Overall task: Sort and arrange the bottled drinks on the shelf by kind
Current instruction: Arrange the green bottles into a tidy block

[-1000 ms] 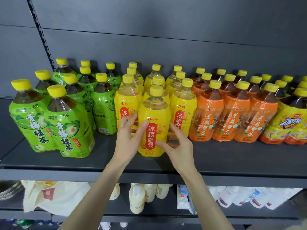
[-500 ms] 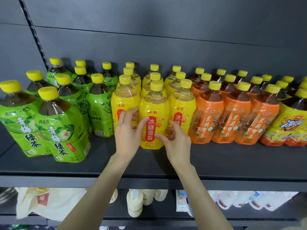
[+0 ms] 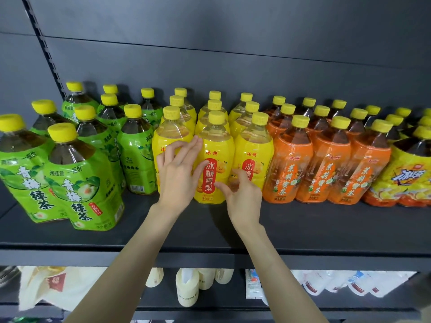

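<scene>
Dark grey panelled back wall [image 3: 233, 43], slotted metal upright [image 3: 44, 50] at left, shadowed lower shelf [image 3: 210, 308] beneath

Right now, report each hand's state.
Left hand: open, straight fingers touching the front yellow bottle.
Right hand: open, loosely curled fingers, holding nothing.

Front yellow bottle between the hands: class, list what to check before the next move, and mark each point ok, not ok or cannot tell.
1. Front yellow bottle upright on the shelf: ok.
2. Its red label faces forward: ok.
3. Neighbouring yellow bottles on both sides, same kind: ok.
4. Left hand touches its left side: ok.
5. Right hand in contact with it: cannot tell.
6. Front row even: not ok, two green bottles stand further forward.
</scene>
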